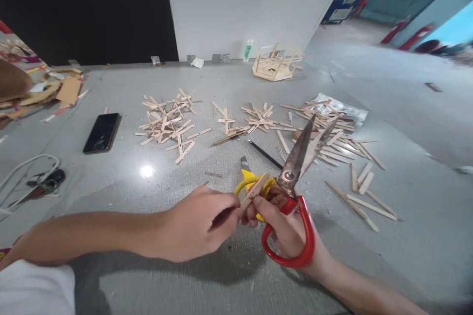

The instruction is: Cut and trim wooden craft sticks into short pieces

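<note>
My right hand is closed through the red handles of a pair of scissors, whose blades point up and to the right, slightly apart. My left hand pinches a short wooden craft stick and holds it against my right fingers near the scissor pivot. Behind the stick lies a yellow-handled tool on the grey floor.
Piles of wooden craft sticks are scattered ahead, with more sticks on a plastic bag to the right. A black phone lies left, a pencil near the scissors, a stick-built frame by the wall, cardboard scraps far left.
</note>
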Demonstrator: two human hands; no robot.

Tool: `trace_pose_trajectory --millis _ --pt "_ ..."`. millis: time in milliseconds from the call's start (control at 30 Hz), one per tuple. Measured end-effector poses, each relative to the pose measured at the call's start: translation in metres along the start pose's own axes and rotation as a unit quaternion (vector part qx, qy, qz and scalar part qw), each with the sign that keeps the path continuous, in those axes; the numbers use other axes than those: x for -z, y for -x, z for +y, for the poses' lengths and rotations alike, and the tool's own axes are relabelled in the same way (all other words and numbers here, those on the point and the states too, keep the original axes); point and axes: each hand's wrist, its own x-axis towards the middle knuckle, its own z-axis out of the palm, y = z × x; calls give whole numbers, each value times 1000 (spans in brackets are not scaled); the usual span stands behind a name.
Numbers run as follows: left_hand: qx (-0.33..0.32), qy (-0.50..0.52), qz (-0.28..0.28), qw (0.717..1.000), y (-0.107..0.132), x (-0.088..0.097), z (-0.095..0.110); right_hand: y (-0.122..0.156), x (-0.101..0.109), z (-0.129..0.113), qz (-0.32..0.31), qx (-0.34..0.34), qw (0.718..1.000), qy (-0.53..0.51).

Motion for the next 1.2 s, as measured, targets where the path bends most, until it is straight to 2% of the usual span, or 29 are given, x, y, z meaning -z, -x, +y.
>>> trace_pose_trajectory --millis 133,300,567,667,800,900,967,1100,1200 --pt "10 20 5 1000 -1 4 2 0 2 1 18 6 1000 24" --pt "51 41 -21 998 -3 9 5 -1 2 -2 19 14 998 59" --pt "23 23 -4 999 -3 8 2 -2 1 -8 19 0 998 60" --pt "29 29 -19 999 -3 9 1 -1 -1 -10 7 -8 998 66" --pt "36 41 -45 998 -4 8 -1 -1 -2 -3 18 -4 998 60" --pt "28 82 -21 996 -3 9 2 1 0 5 36 9 999 39" --pt "23 114 13 993 -2 10 5 4 2 9 13 6 1000 27" --pt "-2 151 69 986 3 12 11 12 8 12 -83 6 993 79" --pt "-10 162 69 984 4 11 11 19 9 14 -134 12 986 103"
